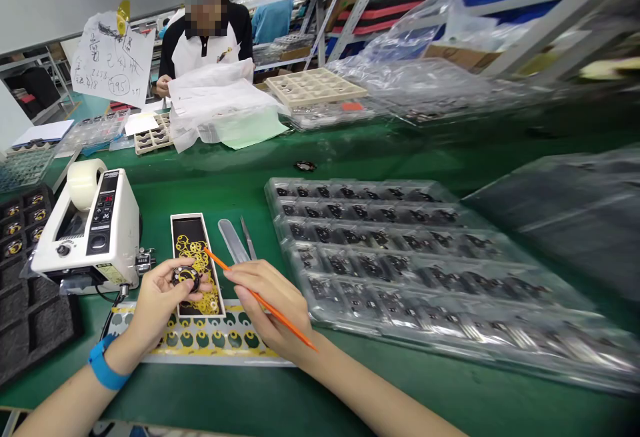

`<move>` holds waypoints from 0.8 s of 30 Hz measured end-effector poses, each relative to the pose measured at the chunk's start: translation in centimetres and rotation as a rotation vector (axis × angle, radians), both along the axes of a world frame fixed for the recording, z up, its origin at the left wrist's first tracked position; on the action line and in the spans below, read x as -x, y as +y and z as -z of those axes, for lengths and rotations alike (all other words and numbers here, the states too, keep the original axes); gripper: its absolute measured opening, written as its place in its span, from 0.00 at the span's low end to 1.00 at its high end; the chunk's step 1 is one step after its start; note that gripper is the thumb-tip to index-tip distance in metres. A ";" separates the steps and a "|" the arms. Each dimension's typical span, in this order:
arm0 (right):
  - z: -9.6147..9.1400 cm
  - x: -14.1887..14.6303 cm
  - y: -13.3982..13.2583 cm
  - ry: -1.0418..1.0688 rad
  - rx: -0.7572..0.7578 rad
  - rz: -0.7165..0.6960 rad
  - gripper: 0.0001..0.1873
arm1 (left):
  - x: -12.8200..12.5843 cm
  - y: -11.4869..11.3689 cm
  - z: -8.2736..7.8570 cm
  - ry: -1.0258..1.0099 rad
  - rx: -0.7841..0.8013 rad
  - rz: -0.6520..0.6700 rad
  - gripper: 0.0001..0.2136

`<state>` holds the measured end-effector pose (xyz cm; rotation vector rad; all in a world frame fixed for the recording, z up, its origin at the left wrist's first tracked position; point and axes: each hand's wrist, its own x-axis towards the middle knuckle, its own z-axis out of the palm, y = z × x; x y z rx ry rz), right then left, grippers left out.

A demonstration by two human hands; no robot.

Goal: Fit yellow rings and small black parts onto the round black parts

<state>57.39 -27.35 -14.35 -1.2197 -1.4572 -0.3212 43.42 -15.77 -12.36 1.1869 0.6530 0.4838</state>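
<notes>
Between the thumb and fingers of my left hand [163, 293] is a small round black part [185, 277] with a yellow piece on its face. My right hand [273, 303] grips a thin orange stick [280, 317] like a pen, its tip over the white-rimmed box [174, 237]. Yellow ring-shaped pieces [200, 257] lie heaped in that box, below and behind my left hand. Under the box and both hands lies a sheet of yellow-edged stickers [235, 338]. Just beyond my right hand rest tweezers [247, 237] and a clear plastic strip [231, 240].
A white tape dispenser [90, 230] stands at left, beside a black foam tray [30, 310] holding several round parts. Clear blister trays [380, 250] of black parts cover the right side. One dark part [305, 166] lies farther back. Across the bench a person [207, 43] sits behind papers.
</notes>
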 end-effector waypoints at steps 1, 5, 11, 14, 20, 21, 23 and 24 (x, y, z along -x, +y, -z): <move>0.0 0.0 0.0 -0.006 0.004 0.001 0.14 | 0.0 0.0 0.0 0.007 -0.029 0.002 0.18; 0.3 0.0 -0.2 -0.061 0.045 0.009 0.13 | 0.1 0.0 -0.1 0.034 -0.125 -0.011 0.13; 0.6 0.7 0.3 -0.178 0.034 0.068 0.15 | 0.0 -0.1 -0.1 0.087 -0.198 -0.011 0.08; 0.4 1.8 0.6 -0.180 0.139 0.093 0.14 | 0.1 -0.3 0.2 0.106 -0.241 -0.039 0.10; 0.8 3.0 1.3 -0.048 0.230 0.236 0.09 | 0.6 -1.3 1.2 0.057 -0.368 0.002 0.19; 0.9 3.1 1.4 -0.011 0.232 0.244 0.09 | 0.6 -1.5 1.3 0.050 -0.374 0.025 0.20; 1.0 3.0 1.5 0.064 0.242 0.242 0.08 | 0.7 -1.8 1.2 0.058 -0.389 0.069 0.21; 1.0 3.0 1.6 0.098 0.251 0.236 0.08 | 0.7 -1.9 1.1 0.072 -0.401 0.086 0.22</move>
